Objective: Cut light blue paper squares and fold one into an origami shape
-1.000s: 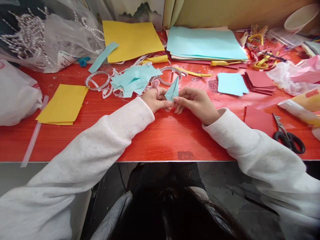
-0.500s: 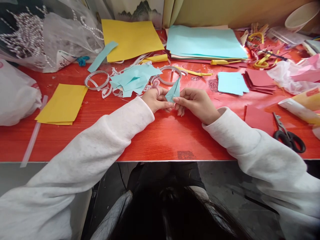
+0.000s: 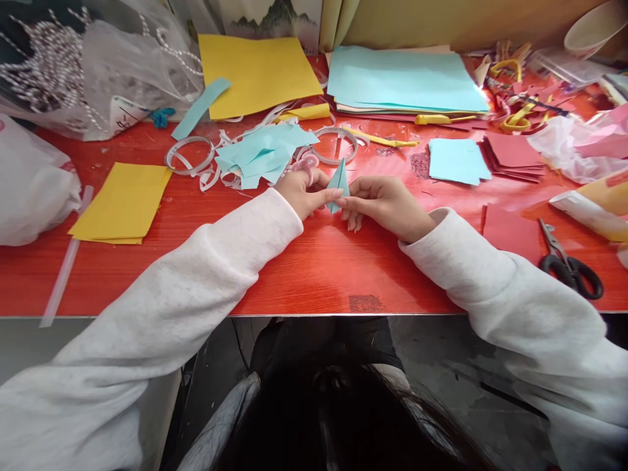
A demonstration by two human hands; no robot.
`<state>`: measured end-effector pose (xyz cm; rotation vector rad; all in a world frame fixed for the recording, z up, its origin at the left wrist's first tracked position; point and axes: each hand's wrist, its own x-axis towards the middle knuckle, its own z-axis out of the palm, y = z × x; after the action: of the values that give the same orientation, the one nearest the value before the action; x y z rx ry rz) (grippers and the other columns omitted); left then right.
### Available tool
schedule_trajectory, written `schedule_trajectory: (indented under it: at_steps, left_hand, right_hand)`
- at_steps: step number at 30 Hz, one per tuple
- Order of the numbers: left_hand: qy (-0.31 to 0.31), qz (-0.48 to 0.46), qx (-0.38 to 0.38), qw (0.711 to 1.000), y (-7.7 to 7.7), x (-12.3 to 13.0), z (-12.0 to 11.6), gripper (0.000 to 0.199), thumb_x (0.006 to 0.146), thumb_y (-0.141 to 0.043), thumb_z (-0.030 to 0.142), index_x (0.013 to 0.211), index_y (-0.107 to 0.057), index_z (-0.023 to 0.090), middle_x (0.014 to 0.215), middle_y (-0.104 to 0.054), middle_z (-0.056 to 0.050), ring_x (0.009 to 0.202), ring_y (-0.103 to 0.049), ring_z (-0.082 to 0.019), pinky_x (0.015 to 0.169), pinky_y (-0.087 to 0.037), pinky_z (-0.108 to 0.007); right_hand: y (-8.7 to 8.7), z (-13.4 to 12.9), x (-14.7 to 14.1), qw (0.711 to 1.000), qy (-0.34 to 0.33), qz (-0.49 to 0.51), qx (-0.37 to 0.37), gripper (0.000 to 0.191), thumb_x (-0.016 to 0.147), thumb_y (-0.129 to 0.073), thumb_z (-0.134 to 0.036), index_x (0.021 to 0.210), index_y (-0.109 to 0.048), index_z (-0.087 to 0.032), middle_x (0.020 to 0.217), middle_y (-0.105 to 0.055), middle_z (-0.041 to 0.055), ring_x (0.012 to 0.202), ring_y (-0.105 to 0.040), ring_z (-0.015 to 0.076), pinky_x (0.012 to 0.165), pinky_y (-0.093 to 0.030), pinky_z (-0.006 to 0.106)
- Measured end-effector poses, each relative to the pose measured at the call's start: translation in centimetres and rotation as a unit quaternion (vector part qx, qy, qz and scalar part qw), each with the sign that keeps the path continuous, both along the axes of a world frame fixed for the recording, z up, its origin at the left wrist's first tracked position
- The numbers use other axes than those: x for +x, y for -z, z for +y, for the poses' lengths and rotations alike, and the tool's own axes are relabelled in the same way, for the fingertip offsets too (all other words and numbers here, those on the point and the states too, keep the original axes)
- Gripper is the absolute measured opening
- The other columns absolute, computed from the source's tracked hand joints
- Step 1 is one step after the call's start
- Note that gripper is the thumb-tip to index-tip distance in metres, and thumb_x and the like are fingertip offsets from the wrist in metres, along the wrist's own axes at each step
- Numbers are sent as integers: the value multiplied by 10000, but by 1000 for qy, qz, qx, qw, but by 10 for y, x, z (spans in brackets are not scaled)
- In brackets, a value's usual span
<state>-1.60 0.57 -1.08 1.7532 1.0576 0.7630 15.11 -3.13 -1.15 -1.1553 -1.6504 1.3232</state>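
Note:
A small folded light blue paper (image 3: 339, 183) with a pointed top is pinched between both hands above the red table (image 3: 314, 261). My left hand (image 3: 307, 191) grips its left side between thumb and fingers, with a pink ring-like object (image 3: 308, 163) on a finger. My right hand (image 3: 380, 201) pinches the lower right edge, its other fingers curled below. Just behind the left hand is a heap of blue paper pieces (image 3: 265, 154), with a tape roll (image 3: 338, 145) beside it.
Yellow sheets (image 3: 120, 203) lie at left, blue squares (image 3: 457, 161) and red squares (image 3: 513, 157) at right. Black-handled scissors (image 3: 569, 261) rest near the right front edge. Large blue sheets (image 3: 402, 82) and a yellow sheet (image 3: 258, 75) are at the back.
The folded blue paper has turned more upright and shifted slightly left. The left thumb now reaches further across it, and the right fingers have shifted slightly on its edge.

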Motion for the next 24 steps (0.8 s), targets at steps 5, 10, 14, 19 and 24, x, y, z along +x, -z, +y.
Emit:
schedule_trajectory:
  at_steps: [5, 10, 14, 19, 24]
  left_hand:
    - [-23, 1, -13, 1000, -6, 1, 0, 155, 717, -596, 258, 620, -573, 140, 470, -502, 49, 464, -492, -55, 557, -456, -207]
    - [-29, -16, -37, 999, -7, 4, 0, 161, 723, -602, 235, 609, -559, 131, 460, -491, 47, 428, -484, -46, 501, -442, -188]
    - [-33, -27, -61, 997, -5, 5, 1, 154, 725, -603, 215, 613, -545, 126, 459, -491, 46, 403, -471, -43, 443, -422, -177]
    - [-22, -62, -65, 996, -2, 5, 1, 111, 722, -605, 196, 662, -539, 130, 502, -520, 48, 426, -494, -42, 466, -434, -175]
    - [-6, -53, -45, 998, -1, 4, -1, 119, 705, -622, 226, 676, -557, 131, 521, -530, 45, 445, -506, -47, 504, -449, -189]
  right_hand:
    - [-1, -2, -3, 1000, -16, -9, -18, 282, 692, -638, -385, 747, -578, -115, 670, -650, 51, 503, -586, 95, 469, -488, 217]
    - [-4, -3, -4, 999, -18, -8, -27, 271, 709, -627, -380, 724, -582, -114, 666, -655, 53, 508, -590, 96, 485, -499, 219]
    - [-4, -3, -3, 998, -33, 14, -45, 276, 709, -627, -385, 707, -580, -113, 661, -660, 57, 520, -602, 103, 503, -516, 227]
    - [-2, -2, -4, 997, -26, 22, -63, 300, 691, -631, -409, 714, -593, -113, 705, -671, 68, 561, -625, 117, 534, -535, 231]
    - [-2, -4, -5, 996, -28, 33, -77, 305, 713, -612, -407, 737, -592, -104, 659, -664, 72, 535, -627, 132, 509, -536, 246]
